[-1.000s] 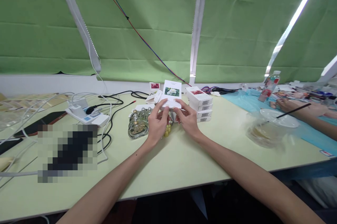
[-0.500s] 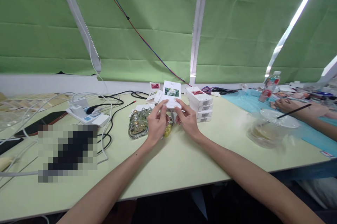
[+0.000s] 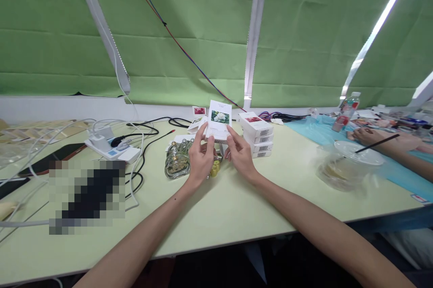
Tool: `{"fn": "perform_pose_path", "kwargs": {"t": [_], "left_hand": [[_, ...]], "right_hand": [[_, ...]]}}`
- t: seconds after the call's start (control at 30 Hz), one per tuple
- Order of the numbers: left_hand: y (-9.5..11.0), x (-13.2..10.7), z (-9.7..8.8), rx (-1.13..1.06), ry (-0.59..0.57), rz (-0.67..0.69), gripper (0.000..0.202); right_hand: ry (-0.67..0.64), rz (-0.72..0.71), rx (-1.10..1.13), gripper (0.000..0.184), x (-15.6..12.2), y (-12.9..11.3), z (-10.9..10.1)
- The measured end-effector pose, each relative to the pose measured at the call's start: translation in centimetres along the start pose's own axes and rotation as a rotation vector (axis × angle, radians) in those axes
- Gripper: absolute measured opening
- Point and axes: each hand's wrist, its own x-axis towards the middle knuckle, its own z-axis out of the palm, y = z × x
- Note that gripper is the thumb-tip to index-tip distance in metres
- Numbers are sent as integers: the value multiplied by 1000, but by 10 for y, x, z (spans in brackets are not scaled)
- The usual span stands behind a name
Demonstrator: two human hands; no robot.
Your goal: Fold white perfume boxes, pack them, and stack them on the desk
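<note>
Both my hands hold a small white box [image 3: 219, 123] with a white flower picture on its front, upright above the pale green table [image 3: 237, 206]. My left hand [image 3: 200, 159] grips its left edge, my right hand [image 3: 239, 152] its right edge, fingers pinched on the lower part. Under my hands stand glass perfume bottles [image 3: 177, 161] with gold caps [image 3: 214, 169]. A stack of white boxes [image 3: 257, 134] with barcodes rests just right of the held box. More small cartons [image 3: 199, 111] lie behind it.
A white power strip [image 3: 111, 147] with black and white cables sits at the left, beside a dark phone [image 3: 43, 164]. At right, a clear plastic lidded cup [image 3: 348, 161] with a black straw. Another person's hands [image 3: 375, 137] work over a blue sheet [image 3: 314, 130] near a drink bottle [image 3: 347, 109].
I have lifted the flower box a little and tipped it more upright; my fingers slid from its bottom flap to its sides.
</note>
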Motion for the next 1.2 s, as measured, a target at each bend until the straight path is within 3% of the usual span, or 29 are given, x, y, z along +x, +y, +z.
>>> {"fn": "perform_pose_path", "kwargs": {"t": [0.17, 0.27, 0.37, 0.6, 0.83, 1.2], "left_hand": [[1, -2, 2, 30, -45, 38, 59], [-1, -4, 3, 106, -102, 70, 62], [-2, -5, 3, 178, -172, 93, 62], [2, -3, 0, 314, -244, 165, 59], [-1, -1, -1, 362, -242, 218, 52], [-2, 1, -2, 434, -178, 373, 19]], "right_hand": [[41, 0, 32, 71, 2, -1, -2], [137, 7, 22, 73, 6, 0, -4], [227, 2, 0, 63, 8, 1, -5], [256, -51, -28, 34, 8, 2, -5], [263, -45, -27, 30, 9, 3, -5], [243, 44, -181, 26, 7, -1, -6]]}}
